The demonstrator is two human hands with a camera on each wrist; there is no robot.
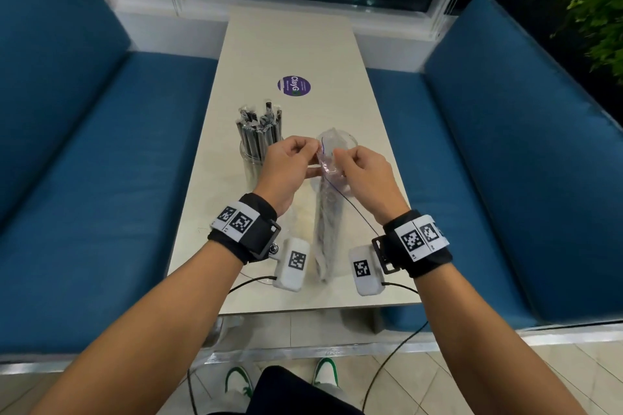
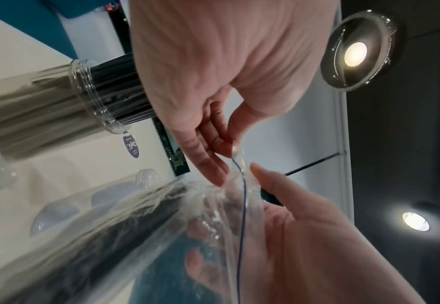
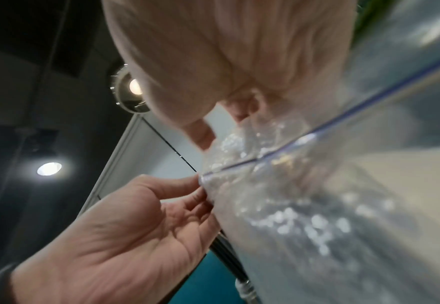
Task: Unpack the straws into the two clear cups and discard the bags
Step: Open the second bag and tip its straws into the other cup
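A clear bag of black straws stands upright on the table, its blue-lined top raised between my hands. My left hand pinches the bag's top edge from the left, and my right hand pinches it from the right. In the left wrist view my left fingertips pinch the film beside the blue line, with the bag below. The right wrist view is filled by the bag. One clear cup at the left holds several wrapped black straws. The second clear cup stands behind my hands, mostly hidden.
A round purple sticker lies on the table farther back. Blue padded benches run along both sides. Clear film seems to lie on the table under my left wrist. Cables trail from the wrist cameras over the near table edge.
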